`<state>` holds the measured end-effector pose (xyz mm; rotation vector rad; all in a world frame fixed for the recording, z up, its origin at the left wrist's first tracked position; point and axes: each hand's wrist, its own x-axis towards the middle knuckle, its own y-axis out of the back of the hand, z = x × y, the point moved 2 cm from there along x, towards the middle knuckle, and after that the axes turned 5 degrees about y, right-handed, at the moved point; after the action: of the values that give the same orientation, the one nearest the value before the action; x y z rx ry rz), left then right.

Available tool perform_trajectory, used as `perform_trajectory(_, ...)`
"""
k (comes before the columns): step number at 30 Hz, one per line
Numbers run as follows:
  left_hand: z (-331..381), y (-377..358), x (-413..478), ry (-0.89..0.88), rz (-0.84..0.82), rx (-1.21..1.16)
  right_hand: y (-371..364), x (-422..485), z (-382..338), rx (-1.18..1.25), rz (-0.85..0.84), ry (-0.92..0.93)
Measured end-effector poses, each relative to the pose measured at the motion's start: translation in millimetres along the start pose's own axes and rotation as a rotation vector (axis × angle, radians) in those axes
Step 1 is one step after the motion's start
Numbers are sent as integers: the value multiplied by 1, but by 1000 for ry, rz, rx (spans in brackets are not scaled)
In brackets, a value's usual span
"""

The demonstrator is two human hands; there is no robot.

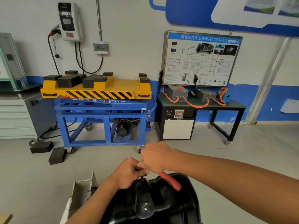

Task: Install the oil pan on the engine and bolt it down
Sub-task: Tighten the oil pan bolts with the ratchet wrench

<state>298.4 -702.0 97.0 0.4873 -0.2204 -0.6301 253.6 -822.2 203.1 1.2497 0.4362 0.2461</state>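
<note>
Our right grip (155, 156) curls tight around the top of a red-handled tool (171, 181), whose long axis slants down toward us and rightward. Our left grip (129, 172), touching it, pinches a dark stem at the far edge of the black oil pan (161, 206). The pan runs lengthwise away from us; what carries it is hidden. The floor (242, 167) lies open rightward, with a blue lift cart (103, 113) well beyond.

The black pan (161, 206) runs off the bottom edge; the red-handled tool (171, 181) hides its head under the left hand (127, 172) and right hand (155, 156).
</note>
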Motion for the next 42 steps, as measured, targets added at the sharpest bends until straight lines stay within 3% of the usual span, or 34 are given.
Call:
perform_trajectory(10,14,0,-6,-50,-33,12,-4,5,-8,177,-106,-228)
perform_trajectory(17,2,1,-2,60,-11,-36,6,5,-2,44,-83,-40)
perform_trajectory(33,-6,-1,3,33,-35,-50,19,4,-7,-231,-125,256)
perform_trajectory(38,-5,-1,2,38,-17,-50,6,4,-1,-336,-51,356)
perform_trajectory(42,-4,-1,3,60,-26,-38,0,-1,6,-255,8,428)
